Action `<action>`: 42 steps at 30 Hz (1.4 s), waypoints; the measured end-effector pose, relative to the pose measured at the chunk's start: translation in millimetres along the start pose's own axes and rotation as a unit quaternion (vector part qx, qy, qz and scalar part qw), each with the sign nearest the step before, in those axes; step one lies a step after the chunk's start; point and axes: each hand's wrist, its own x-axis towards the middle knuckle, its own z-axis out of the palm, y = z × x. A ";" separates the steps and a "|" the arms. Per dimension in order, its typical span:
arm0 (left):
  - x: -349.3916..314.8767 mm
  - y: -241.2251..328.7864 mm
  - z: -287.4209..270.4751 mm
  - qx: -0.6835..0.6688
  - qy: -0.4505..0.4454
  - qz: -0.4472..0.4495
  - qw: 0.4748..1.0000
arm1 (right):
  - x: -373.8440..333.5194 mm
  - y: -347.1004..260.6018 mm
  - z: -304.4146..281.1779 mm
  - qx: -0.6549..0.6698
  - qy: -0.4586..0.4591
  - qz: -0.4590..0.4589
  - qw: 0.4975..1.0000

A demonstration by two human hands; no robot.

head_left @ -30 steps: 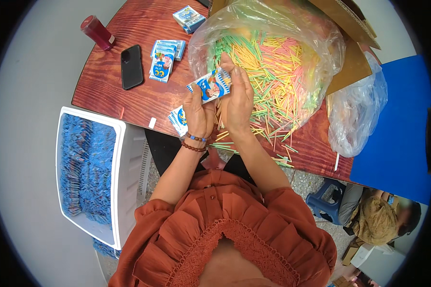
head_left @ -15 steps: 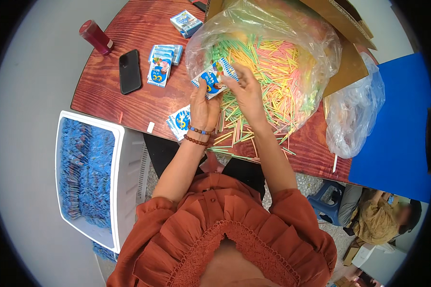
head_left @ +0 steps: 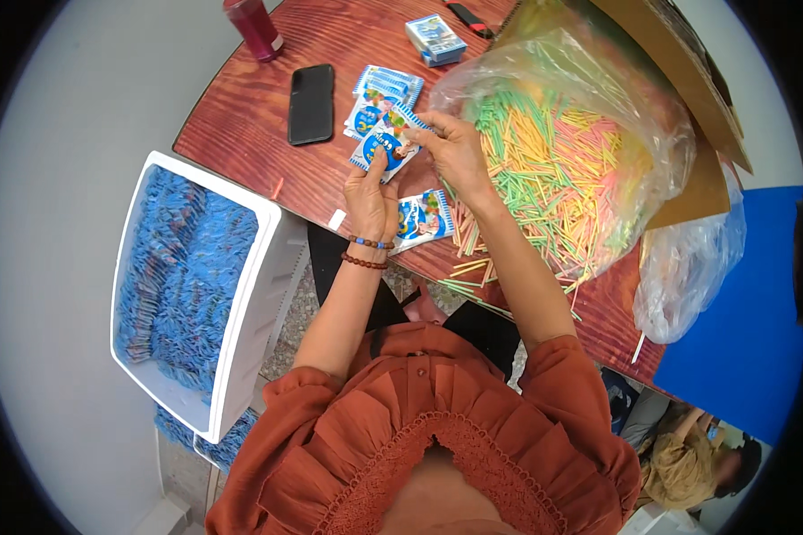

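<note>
Both hands are closed on a blue-and-white printed packet [head_left: 385,147] above the table. My left hand [head_left: 371,201] pinches its lower edge with the thumb on top, and my right hand [head_left: 459,156] grips its upper right side. Just beyond it, a small pile of similar packets [head_left: 376,105] lies on the wood. Another packet [head_left: 425,217] lies by the table's near edge, to the right of my left wrist. To the right, thin pastel sticks [head_left: 544,169] in green, yellow and pink fill an open clear plastic bag [head_left: 468,76], and several have spilled toward the near edge.
On the red-brown table [head_left: 232,134] are a black phone [head_left: 311,104], a red bottle [head_left: 253,28] and a stack of packets [head_left: 435,39]. A cardboard box [head_left: 700,192] holds the bag. A white bin [head_left: 272,241] of blue packets stands at left. Another person [head_left: 687,464] sits at lower right.
The view has shifted, so the table's things appear farther right. The held packet is now next to the small pile, away from the sticks. Both hands still grip it.
</note>
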 end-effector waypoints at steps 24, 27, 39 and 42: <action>2.1 13.3 -6.2 0.028 -0.018 -0.028 0.999 | 7.2 23.9 -132.8 -0.508 0.132 0.119 0.843; 3.3 12.9 -6.4 0.035 0.000 -0.032 0.999 | 2.2 32.1 -144.4 -0.434 0.136 0.106 0.884; 0.2 13.7 -7.5 0.016 -0.006 -0.054 0.998 | -36.7 -31.6 -66.8 -0.058 0.151 -0.010 0.987; -2.3 16.7 -5.7 0.008 -0.006 -0.048 0.999 | -35.6 -42.3 -21.7 0.036 0.124 -0.058 0.990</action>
